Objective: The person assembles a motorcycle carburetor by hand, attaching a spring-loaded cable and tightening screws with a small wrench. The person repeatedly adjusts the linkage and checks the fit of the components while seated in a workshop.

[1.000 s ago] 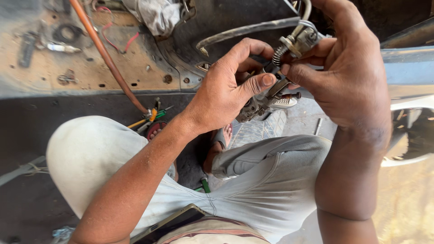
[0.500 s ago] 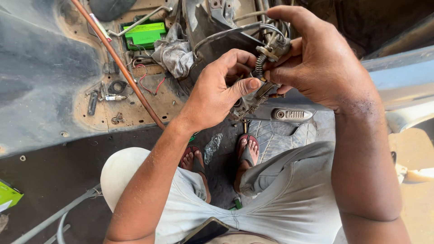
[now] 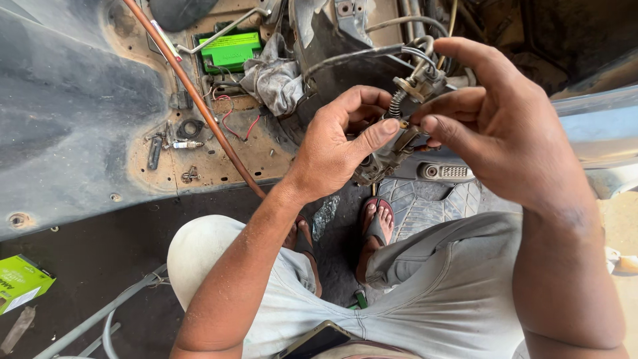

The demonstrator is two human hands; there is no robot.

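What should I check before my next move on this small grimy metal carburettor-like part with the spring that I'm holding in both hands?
1. Left hand grips the small grimy metal part with coil spring: ok.
2. Right hand fingertips pinch its upper end: ok.
3. Grey cable attached to the part's top: cannot tell.
4. Part held above the sandalled feet, not resting on anything: ok.
5. Loose small pieces on the rusty floor panel kept apart from the hands: ok.
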